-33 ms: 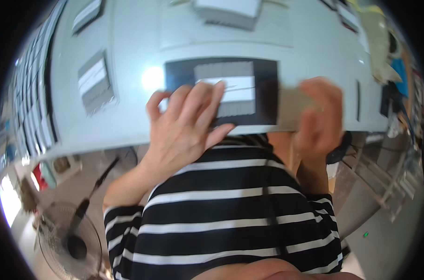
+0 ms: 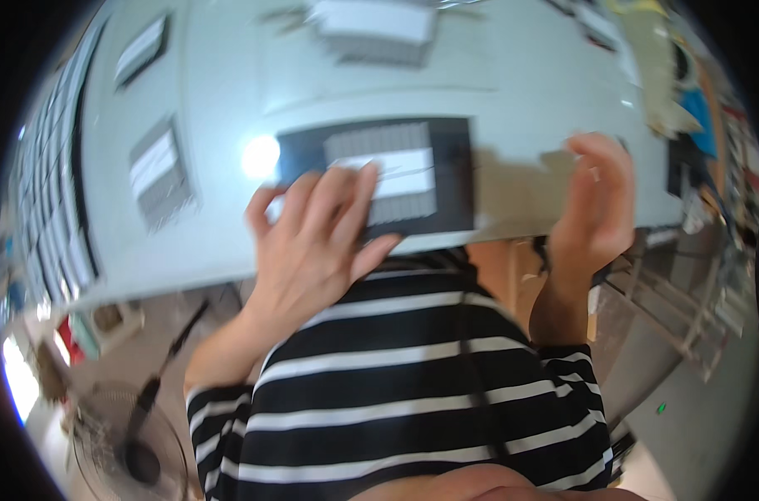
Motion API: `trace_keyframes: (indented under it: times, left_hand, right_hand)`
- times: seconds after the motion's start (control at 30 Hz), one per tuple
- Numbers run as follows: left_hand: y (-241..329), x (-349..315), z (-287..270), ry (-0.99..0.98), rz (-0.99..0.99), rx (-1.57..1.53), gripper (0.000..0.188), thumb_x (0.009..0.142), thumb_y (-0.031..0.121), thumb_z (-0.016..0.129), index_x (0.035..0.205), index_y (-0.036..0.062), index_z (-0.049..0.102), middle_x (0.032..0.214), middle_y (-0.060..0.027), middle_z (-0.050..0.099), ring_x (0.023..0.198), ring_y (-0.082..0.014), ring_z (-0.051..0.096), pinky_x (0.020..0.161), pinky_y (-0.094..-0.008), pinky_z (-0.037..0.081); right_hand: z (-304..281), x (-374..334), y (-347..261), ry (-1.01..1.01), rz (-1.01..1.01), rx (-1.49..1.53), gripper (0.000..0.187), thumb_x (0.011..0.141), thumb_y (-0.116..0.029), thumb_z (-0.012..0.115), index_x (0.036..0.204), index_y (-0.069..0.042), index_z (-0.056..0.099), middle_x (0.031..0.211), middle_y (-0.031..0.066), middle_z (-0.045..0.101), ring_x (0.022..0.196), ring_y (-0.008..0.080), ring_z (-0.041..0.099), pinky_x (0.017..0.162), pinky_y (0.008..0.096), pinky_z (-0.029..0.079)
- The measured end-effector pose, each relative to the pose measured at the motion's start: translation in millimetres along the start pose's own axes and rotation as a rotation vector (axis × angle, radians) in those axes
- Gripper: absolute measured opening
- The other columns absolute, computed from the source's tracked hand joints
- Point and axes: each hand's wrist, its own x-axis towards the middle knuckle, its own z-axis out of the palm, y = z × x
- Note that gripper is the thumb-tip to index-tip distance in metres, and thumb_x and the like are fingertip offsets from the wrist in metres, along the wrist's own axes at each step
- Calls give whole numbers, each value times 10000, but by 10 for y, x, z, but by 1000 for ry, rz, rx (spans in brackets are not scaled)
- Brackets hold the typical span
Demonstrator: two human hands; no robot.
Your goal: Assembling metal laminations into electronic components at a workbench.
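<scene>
In front of me a grey ribbed piece with a white band across its middle [image 2: 408,174] lies on a flat black sheet [image 2: 456,179]. My left hand [image 2: 308,230] rests over the left part of both, palm down, with its fingers and thumb apart. Its fingertips touch the white band. Part of the sheet's left side is hidden beneath that hand. To the right of the sheet my right hand [image 2: 596,204] is raised over the table's near edge, somewhat blurred. Its fingers are bent with a gap to the thumb, and nothing shows between them.
Similar grey-and-white pieces lie on the pale table [image 2: 220,225]: one at the left [image 2: 160,175], another farther back [image 2: 141,50]. A stack [image 2: 375,29] stands at the far middle. Rows of dark-edged strips [image 2: 58,184] line the left edge. A fan [image 2: 133,447] stands below left.
My right hand has moved to the right, away from the black sheet. The view has shifted slightly; my left hand keeps its place on the sheet and ribbed piece.
</scene>
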Motion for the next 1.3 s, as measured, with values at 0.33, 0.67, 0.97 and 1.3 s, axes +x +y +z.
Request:
trace_keyframes:
  times: [0.33,0.67,0.97,1.3]
  left_hand:
    - [-36,-94,121,-9,36,30,667,879,499,675,1396,96,557,1282,-67,510,1172,-244,473,1019,-462,250]
    - [-44,-29,151,6,28,40,675,852,459,713,1411,118,549,1284,-75,511,1165,-260,489,1042,-472,249]
    - [2,-33,152,29,31,23,658,842,437,720,1392,115,560,1269,-81,520,1130,-271,508,1033,-478,257]
    - [40,18,13,71,8,-68,593,873,447,668,1331,80,581,1210,-43,545,1119,-216,526,973,-461,289]
  right_hand:
    - [-2236,1117,2447,-73,320,-640,320,971,-335,645,1159,-86,716,1009,70,725,932,143,653,812,275,487]
    - [-2255,1344,2863,-212,546,-614,243,925,-308,691,984,-83,759,864,6,713,819,115,639,743,291,500]
    - [-2036,1136,2128,-57,929,-236,212,903,-275,699,868,-66,692,707,40,619,592,131,554,549,275,445]
    - [-1270,422,1309,26,727,36,166,933,-130,673,1016,-4,740,825,56,723,643,89,612,573,214,457]
